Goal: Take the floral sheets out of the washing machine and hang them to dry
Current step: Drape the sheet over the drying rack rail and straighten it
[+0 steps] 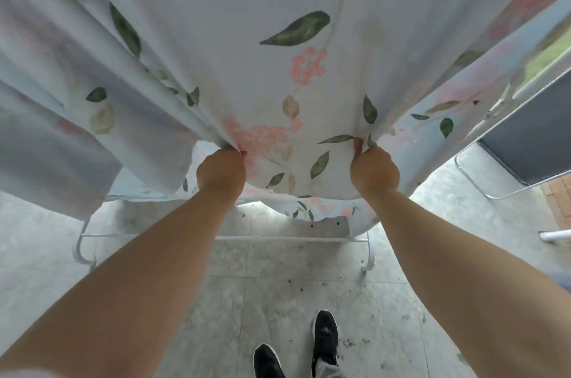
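Both fists, left hand (221, 170) and right hand (375, 169), clench floral sheet (247, 38) hanging above

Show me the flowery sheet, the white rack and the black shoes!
floral sheet (241, 75), head view, on its plain middle panel.
white rack (278, 238), head view, on its low crossbar.
black shoes (325, 333), head view, on the forward shoe's top.
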The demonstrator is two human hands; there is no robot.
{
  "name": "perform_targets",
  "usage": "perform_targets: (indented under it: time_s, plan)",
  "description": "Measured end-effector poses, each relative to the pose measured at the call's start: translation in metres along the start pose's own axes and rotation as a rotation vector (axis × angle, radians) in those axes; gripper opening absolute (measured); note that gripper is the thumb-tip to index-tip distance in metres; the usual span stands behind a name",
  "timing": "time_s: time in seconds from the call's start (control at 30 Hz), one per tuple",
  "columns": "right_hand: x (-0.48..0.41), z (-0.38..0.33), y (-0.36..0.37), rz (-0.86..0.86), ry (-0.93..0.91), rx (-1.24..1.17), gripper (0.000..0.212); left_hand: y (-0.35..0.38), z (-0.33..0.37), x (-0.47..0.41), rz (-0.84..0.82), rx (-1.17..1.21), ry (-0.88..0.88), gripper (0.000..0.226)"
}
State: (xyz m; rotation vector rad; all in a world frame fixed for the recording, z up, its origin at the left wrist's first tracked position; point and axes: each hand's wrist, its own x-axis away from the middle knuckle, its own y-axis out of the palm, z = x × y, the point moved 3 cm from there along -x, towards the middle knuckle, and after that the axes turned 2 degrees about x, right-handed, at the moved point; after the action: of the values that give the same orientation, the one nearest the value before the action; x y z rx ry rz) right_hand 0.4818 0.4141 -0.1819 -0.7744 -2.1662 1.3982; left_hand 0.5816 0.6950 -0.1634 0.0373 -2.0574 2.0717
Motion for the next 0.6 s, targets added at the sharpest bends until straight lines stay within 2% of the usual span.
perform_targets:
  time_s: [0.1,0.23,0.47,0.6]
  plan:
    - [-0.009,0.025,0.046,-0.005,-0.002,0.063,0.043,0.043,0.012,-0.015,-0.016,0.006,-0.046,0.035]
    - [-0.017,0.059,0.117,0.000,0.029,0.126,0.042,0.115,0.017,-0.046,0.004,0.052,-0.040,0.040]
    - [-0.024,0.112,0.243,-0.058,0.109,0.118,0.042,0.254,0.020,-0.069,-0.016,0.087,-0.058,0.033]
    - [-0.025,0.152,0.320,-0.197,0.217,0.213,0.034,0.351,0.025,-0.071,-0.106,0.045,-0.068,0.030]
